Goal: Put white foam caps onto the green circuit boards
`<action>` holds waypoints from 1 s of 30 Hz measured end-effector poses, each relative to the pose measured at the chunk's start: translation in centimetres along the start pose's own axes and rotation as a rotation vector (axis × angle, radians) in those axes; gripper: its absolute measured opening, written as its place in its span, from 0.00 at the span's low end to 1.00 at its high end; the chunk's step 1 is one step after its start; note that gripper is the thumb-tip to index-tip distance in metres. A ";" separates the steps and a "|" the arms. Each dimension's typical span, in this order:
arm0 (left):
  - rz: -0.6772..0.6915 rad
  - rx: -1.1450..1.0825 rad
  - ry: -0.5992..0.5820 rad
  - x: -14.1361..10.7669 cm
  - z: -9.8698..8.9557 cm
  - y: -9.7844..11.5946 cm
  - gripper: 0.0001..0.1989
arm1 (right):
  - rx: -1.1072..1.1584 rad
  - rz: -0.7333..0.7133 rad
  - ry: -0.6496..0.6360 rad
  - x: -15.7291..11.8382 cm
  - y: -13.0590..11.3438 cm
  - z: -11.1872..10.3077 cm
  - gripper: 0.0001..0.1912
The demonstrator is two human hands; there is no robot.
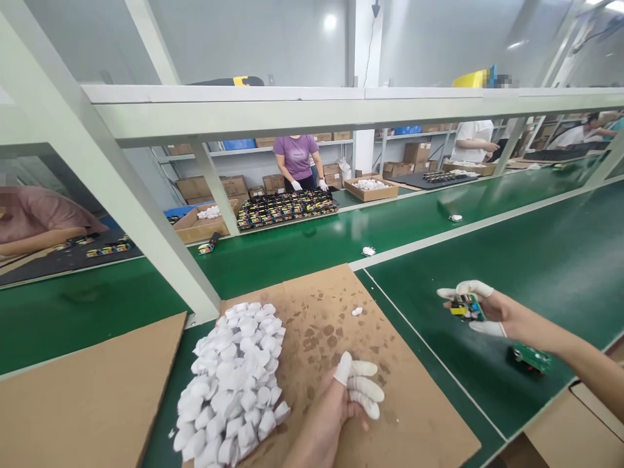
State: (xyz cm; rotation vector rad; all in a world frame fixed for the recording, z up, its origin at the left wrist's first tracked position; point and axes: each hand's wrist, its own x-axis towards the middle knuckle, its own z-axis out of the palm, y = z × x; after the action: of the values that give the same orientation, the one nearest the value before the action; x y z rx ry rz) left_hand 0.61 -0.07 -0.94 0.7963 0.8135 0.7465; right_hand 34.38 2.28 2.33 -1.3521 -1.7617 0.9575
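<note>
My right hand (492,310), with white finger covers, grips a small circuit board (467,308) that carries a yellow part. The board is held in the air above the green surface. Below that hand, another green circuit board (531,358) lies on the surface. My left hand (348,393), also in white finger covers, hovers over or rests on a stained cardboard sheet (414,416), fingers stretched out and nothing seen in them. Left of it is a heap of small white rounded pieces (238,377). One loose white scrap (357,311) lies farther up the sheet.
A pale metal frame post (160,234) slants down at the left, under a crossbar (302,117). Beyond runs a green conveyor belt (312,244) carrying a few small items. Across it, a person (298,162) stands behind rows of circuit boards (287,209). Other people work nearby.
</note>
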 end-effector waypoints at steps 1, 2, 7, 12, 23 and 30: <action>0.000 -0.006 0.017 0.0 -0.1 0.2 0.30 | 0.142 -0.040 -0.040 0.4 -0.7 1.1 0.21; -0.001 -0.011 0.030 0.0 -0.2 0.3 0.30 | 0.238 -0.060 -0.096 0.9 -1.3 2.2 0.20; 0.083 -0.040 0.040 -0.6 0.1 0.6 0.26 | 0.429 -0.148 -0.261 2.8 -4.1 7.2 0.19; 0.198 -0.149 -0.027 -1.6 1.1 0.9 0.20 | 0.051 -0.231 -0.273 3.7 -7.0 11.9 0.21; 0.045 -0.045 0.030 -1.4 1.3 0.4 0.23 | 0.028 -0.421 -0.303 7.4 -8.6 15.6 0.30; -0.148 0.463 -0.573 -1.2 -0.5 -1.8 0.28 | -0.448 -0.613 -0.449 11.1 -10.7 22.2 0.26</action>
State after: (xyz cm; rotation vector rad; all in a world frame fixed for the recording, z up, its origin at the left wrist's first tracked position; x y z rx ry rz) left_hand 0.08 -1.76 -2.29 1.2742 0.5146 0.1666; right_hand 8.04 8.19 2.18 -0.7592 -2.6401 0.5571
